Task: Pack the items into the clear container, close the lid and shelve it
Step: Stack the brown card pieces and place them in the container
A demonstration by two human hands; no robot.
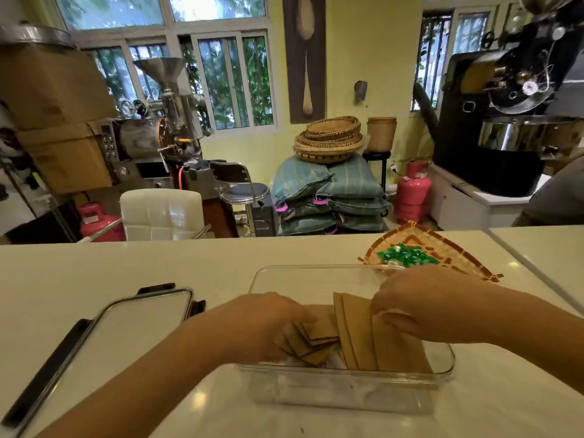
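Note:
A clear rectangular container [316, 279] stands on the white counter in front of me. Brown paper packets [357, 330] stand and lean inside its near half. My left hand [265, 324] reaches into the container's left side and rests on a fanned bunch of small brown packets [311, 344]. My right hand [423, 301] is over the right side, its fingers pinching the top of the taller packets. The clear lid [104, 336] with black latches lies flat on the counter to the left, off the container.
A woven triangular tray [458, 251] holding several green wrapped candies [404, 256] sits just behind the container on the right. Beyond the counter's far edge are a white chair [161, 213], stools, sacks, baskets and gas cylinders.

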